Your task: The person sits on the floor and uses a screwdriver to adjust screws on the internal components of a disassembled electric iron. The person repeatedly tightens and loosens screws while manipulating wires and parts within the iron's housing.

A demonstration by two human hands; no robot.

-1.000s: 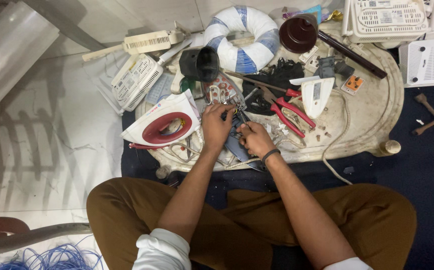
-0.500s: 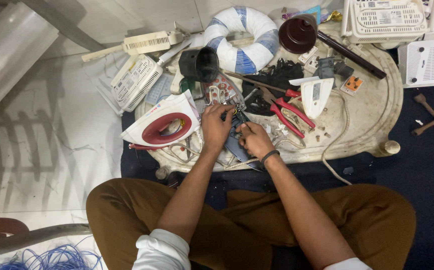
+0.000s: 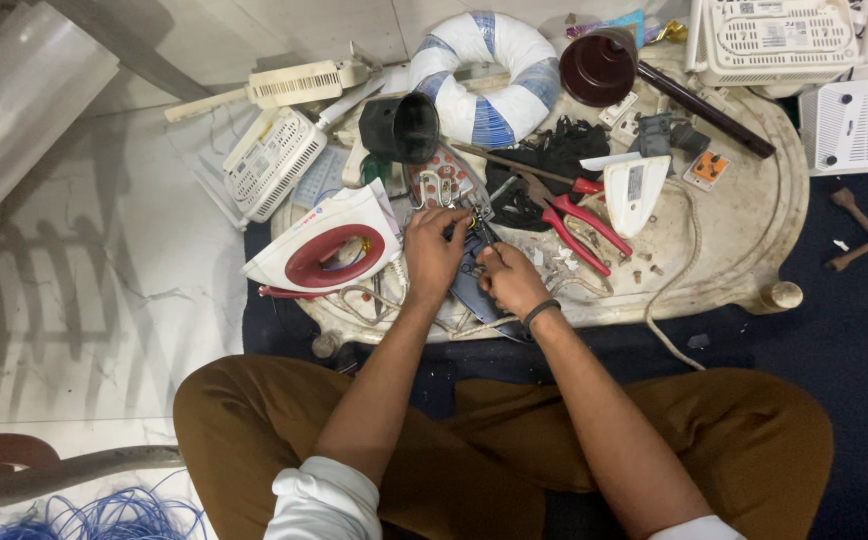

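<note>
On the low cluttered tray (image 3: 754, 250), work gathered at its near middle. Farthest left lay a white and red iron shell (image 3: 319, 250), tilted on its side, with loose wires just below it. Beside it, the left hand (image 3: 434, 252) reached forward from a bent elbow, wrist straight, fingers curled down onto a small metal part (image 3: 469, 240); how firmly it was pinched could not be told. The right hand (image 3: 510, 280), a dark band on its wrist, sat just beside the left, nearly touching, fingers closed around the same small work. Red-handled pliers (image 3: 579, 228) lay right of the hands, apart from them, near a white plastic cover (image 3: 632, 190).
</note>
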